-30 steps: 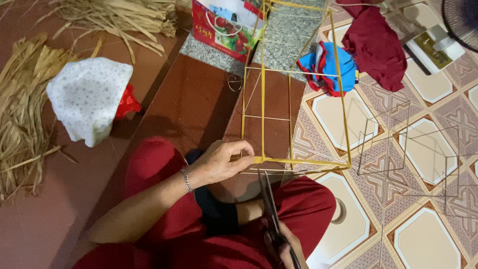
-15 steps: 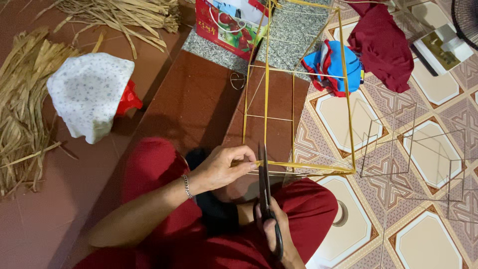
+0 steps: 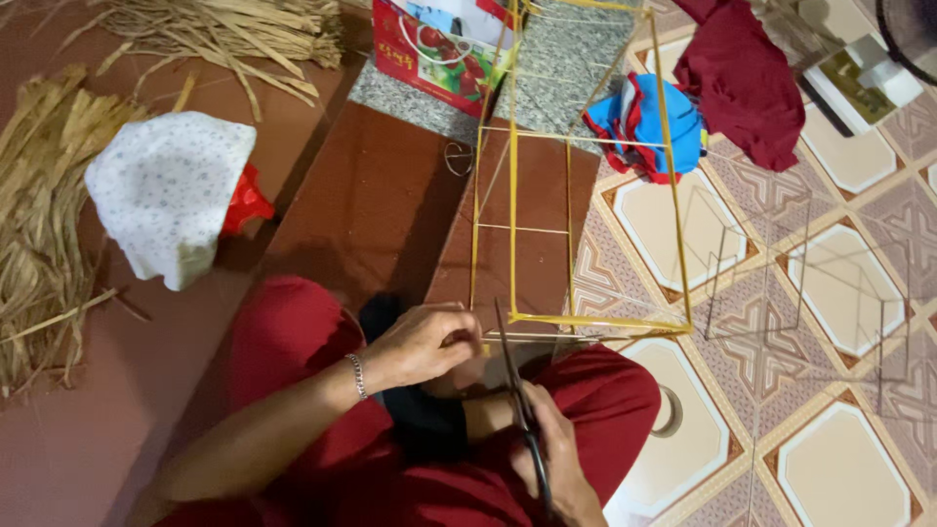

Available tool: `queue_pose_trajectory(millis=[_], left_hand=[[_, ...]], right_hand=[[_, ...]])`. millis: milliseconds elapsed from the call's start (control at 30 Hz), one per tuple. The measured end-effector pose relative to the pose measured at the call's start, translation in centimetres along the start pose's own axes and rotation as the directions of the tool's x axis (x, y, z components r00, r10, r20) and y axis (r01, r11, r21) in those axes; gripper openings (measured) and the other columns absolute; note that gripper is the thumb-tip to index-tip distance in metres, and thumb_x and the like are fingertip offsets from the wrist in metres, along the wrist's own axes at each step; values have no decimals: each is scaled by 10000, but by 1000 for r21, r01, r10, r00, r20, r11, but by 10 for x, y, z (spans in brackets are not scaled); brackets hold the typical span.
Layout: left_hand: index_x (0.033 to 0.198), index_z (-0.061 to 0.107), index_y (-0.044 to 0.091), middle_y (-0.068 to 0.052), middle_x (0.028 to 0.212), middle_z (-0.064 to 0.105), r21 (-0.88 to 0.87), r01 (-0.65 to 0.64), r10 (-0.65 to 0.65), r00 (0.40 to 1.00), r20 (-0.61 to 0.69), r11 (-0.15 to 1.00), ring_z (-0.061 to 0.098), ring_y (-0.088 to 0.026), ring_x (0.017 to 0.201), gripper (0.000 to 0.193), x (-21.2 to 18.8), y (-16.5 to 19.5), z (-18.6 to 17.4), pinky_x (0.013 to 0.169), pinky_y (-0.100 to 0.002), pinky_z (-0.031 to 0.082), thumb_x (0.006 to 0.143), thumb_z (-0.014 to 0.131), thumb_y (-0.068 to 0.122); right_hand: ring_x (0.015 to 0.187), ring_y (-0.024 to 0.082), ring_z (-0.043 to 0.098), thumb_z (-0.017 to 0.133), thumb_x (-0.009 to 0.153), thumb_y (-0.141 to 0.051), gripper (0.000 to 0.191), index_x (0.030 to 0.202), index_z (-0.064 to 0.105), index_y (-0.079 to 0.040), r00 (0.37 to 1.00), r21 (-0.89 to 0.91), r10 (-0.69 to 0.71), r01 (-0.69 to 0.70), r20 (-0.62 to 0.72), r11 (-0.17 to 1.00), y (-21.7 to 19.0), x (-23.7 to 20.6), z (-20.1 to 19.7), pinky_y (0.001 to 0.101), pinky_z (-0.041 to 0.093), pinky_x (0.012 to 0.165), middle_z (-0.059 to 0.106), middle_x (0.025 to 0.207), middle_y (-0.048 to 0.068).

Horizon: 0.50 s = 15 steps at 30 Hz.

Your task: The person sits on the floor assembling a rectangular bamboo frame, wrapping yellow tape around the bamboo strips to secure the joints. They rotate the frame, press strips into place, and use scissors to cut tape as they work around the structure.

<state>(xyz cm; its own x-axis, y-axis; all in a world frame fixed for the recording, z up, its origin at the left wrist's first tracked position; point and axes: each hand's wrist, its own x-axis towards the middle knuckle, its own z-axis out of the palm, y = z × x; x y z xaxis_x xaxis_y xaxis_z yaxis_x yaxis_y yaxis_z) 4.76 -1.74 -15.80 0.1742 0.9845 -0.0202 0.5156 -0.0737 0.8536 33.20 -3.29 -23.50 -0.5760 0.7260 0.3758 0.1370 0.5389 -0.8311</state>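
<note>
Since approx. half a sec ago the scissors are tilting a bit further, tips now leaning up-left toward the frame's near corner, and the left hand is closing in tighter at that corner.

Head view: left forearm is coming in from lower left, wrist w/ a thin bracelet, hand curled, fingers pressed together and pinching the joint where the yellow stick frame meets its near bottom rail. Right hand is sitting low over the red-trousered lap, fingers wrapped round the scissors' dark handles; blades are looking nearly shut, pointing up at the rail just beside the left thumb.

Frame is a tall open box of thin yellow sticks, w/ cross rungs, lying across the brown step and the patterned tile floor, near end at the knees, far end by the red printed box.

Rest: white spotted cloth on the brown floor at left, dried straw along the left edge, a blue-red cloth and a dark red garment on the tiles.
</note>
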Motion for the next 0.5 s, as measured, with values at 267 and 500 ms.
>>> queue_pose_trajectory(millis=[267, 500], left_hand=[[885, 631, 33, -174, 1259, 603, 24, -142, 144, 987, -66, 990, 683, -350, 812, 96, -2, -6, 43, 678, -433, 542, 905, 668, 120], [964, 641, 21, -148, 946, 649, 125, -333, 352, 916, -193, 935, 674, -344, 863, 68, 13, -4, 52, 725, -414, 549, 948, 660, 84]], right_hand=[[661, 85, 515, 630, 1008, -191, 412, 1356, 567, 19, 571, 57, 434, -559, -697, 827, 76, -146, -65, 217, 410, 570, 609, 912, 19], [844, 142, 533, 670, 954, -132, 502, 1405, 516, 25, 292, -198, 750, -956, -593, 215, 129, -195, -109, 256, 433, 704, 586, 1054, 81]])
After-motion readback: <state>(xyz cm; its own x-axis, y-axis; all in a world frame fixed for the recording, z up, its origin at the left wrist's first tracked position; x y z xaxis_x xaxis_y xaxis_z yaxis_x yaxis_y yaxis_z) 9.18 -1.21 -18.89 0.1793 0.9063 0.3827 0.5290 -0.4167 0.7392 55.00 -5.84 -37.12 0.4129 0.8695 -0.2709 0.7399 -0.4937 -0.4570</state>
